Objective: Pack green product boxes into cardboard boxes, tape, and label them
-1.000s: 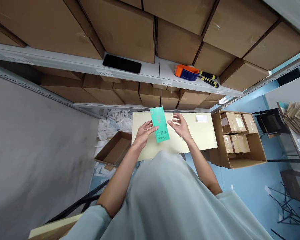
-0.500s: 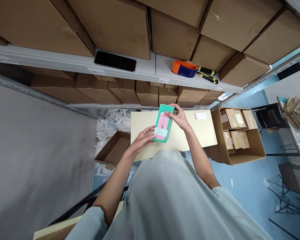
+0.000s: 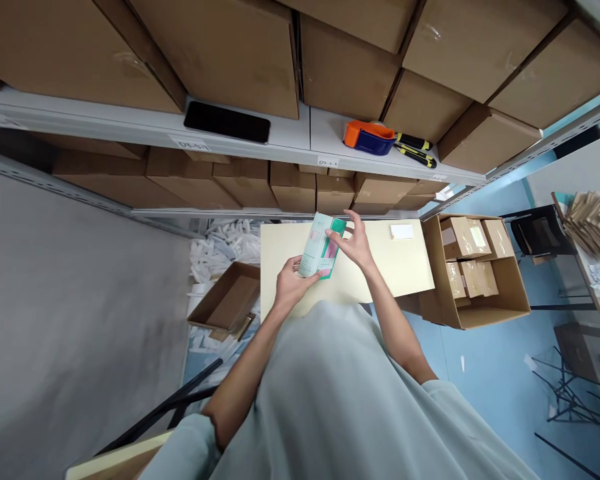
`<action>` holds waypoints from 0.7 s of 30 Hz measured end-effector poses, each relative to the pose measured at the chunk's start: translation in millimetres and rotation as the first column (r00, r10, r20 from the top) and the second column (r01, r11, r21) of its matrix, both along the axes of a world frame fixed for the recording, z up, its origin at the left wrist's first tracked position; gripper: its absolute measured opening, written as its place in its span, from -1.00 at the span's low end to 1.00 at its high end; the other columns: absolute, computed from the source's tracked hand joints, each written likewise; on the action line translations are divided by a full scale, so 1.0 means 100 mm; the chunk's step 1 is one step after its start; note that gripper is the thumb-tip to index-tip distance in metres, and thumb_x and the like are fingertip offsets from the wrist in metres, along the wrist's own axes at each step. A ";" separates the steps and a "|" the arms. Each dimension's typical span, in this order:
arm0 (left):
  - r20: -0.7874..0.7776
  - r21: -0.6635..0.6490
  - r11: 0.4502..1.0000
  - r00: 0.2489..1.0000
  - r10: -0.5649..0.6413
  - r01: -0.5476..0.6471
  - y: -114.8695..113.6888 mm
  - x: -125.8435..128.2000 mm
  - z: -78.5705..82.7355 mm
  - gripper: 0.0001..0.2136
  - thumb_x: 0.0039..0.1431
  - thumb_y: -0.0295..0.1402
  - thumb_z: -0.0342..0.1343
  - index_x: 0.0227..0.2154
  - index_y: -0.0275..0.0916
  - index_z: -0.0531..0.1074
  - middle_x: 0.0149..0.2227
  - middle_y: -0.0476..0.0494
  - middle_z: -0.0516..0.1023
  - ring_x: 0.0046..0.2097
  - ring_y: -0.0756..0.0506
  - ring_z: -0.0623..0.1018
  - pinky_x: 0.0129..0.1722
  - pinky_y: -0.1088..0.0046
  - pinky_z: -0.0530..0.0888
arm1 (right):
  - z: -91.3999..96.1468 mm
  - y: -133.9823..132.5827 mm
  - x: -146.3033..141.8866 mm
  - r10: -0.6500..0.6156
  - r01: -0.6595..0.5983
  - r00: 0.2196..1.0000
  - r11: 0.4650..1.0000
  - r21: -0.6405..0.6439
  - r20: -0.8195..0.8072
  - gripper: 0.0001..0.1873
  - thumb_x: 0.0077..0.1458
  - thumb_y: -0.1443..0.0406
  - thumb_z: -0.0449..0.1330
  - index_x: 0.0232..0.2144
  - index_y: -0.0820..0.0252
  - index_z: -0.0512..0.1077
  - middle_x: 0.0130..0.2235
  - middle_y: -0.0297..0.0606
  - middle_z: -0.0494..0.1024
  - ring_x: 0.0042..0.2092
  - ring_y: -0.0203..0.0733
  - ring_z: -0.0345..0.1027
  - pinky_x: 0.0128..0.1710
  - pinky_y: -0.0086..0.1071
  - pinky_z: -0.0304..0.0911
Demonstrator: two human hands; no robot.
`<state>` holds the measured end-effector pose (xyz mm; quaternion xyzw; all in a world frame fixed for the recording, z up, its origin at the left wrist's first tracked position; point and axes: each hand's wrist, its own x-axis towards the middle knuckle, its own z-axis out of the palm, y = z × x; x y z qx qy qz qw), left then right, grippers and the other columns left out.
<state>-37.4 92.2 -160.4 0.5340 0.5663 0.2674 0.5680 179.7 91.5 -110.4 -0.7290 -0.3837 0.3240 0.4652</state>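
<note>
A small product box (image 3: pixel 314 248), pale mint on one long side and green with a pink picture on its front, is tilted between my hands above the cream tabletop. My left hand (image 3: pixel 294 283) is closed around its lower end, thumb at the bottom front edge. At the upper right, my right hand (image 3: pixel 354 243) pinches it, with the thumb across the face and the index finger raised off it. The other right fingers are partly hidden by the box edge.
The cream tabletop (image 3: pixel 395 263) bears a small white card (image 3: pixel 401 231). An open carton (image 3: pixel 495 313) with smaller boxes stands right; an open brown box (image 3: pixel 225 300) lies left. On the shelf ahead are a black phone (image 3: pixel 227 122), an orange-blue tape dispenser (image 3: pixel 369 137) and yellow-black cutters (image 3: pixel 414 150).
The product box has been turned, so its pale mint side now shows beside the green front. My left hand has shifted right around its lower end, and my right index finger has lifted.
</note>
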 end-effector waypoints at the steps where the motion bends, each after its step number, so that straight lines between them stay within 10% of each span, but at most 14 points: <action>1: -0.031 0.029 1.000 1.000 0.003 -0.002 -0.01 0.00 0.02 -0.25 -0.27 0.03 0.63 0.00 -0.12 0.53 0.10 -0.30 0.71 0.16 -0.40 0.68 0.11 0.03 0.67 | -0.02 0.01 -0.02 -0.009 0.010 1.000 1.000 -0.018 0.004 -0.11 0.09 -0.05 0.56 0.37 -0.03 0.40 0.46 -0.01 0.40 0.31 0.04 0.46 0.32 -0.08 0.52; 6: 0.212 -0.094 0.984 0.969 -0.128 0.150 0.04 -0.16 0.12 -0.28 -0.21 0.11 0.63 -0.04 -0.10 0.52 0.18 -0.31 0.68 0.29 -0.41 0.64 -0.04 0.18 0.71 | -0.06 0.03 0.03 0.096 -0.094 0.993 0.995 0.034 -0.063 -0.42 0.19 -0.06 0.42 0.14 0.02 0.48 0.29 -0.11 0.56 0.26 0.00 0.49 0.27 -0.14 0.54; 12: 0.390 -0.347 0.877 0.902 -0.186 0.331 0.14 -0.36 0.06 -0.22 -0.26 0.12 0.67 0.02 -0.14 0.60 0.05 -0.33 0.77 0.05 -0.39 0.77 -0.14 0.18 0.71 | -0.07 -0.08 0.08 0.214 -0.201 0.925 0.977 0.075 -0.312 -0.28 0.11 -0.16 0.47 0.19 -0.02 0.47 0.32 -0.14 0.58 0.12 -0.01 0.60 0.10 -0.13 0.64; 21: 0.002 0.031 1.000 1.000 0.007 -0.007 -0.07 -0.10 0.06 -0.27 -0.27 -0.02 0.63 0.00 -0.12 0.50 0.03 -0.24 0.70 0.12 -0.34 0.68 0.19 0.02 0.64 | -0.05 -0.10 -0.24 0.032 -0.030 0.990 0.999 -0.013 0.135 -0.22 0.25 -0.05 0.47 0.41 -0.05 0.42 0.44 -0.03 0.44 0.43 0.10 0.40 0.43 0.01 0.45</action>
